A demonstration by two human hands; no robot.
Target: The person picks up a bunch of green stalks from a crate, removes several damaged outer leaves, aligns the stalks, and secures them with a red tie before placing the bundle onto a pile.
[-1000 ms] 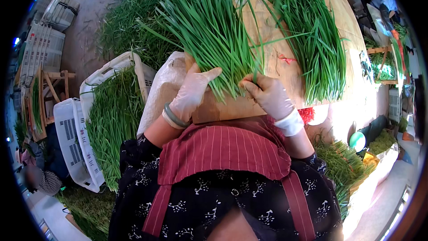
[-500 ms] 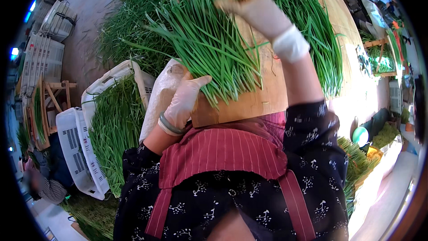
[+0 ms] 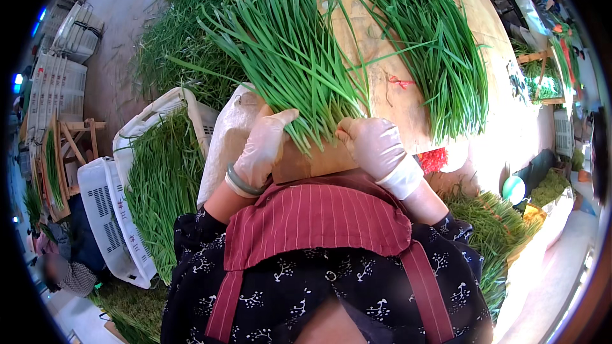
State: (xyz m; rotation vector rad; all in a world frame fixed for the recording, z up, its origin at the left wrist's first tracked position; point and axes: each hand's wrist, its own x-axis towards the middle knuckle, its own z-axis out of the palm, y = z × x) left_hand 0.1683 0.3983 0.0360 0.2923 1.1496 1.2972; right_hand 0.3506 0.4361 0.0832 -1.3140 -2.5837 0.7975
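Note:
A loose bunch of garlic chives (image 3: 290,51) lies on a wooden board (image 3: 382,105), its pale cut ends toward me. My left hand (image 3: 260,150), in a thin white glove, grips the bunch's left edge near those ends; its thumb rests on top and the other fingers are mostly hidden. At the right side of the cut ends, my gloved right hand (image 3: 376,146) is closed, with thumb and forefinger pinching stems there. A second pile of garlic chives (image 3: 440,57) lies farther right on the board, a few blades crossing the gap between the two.
White plastic crates (image 3: 118,216) stand at the left, one filled with greens (image 3: 166,178). A heap of loose greens (image 3: 185,44) lies beyond the board's left side. A small red tie (image 3: 400,81) lies between the bunches. More greens (image 3: 491,223) and a pale green balloon-like ball (image 3: 514,189) are at right.
My right hand has come down from above the far end of the bunch to the cut ends, closing there. My left hand has stayed at the bunch's left edge.

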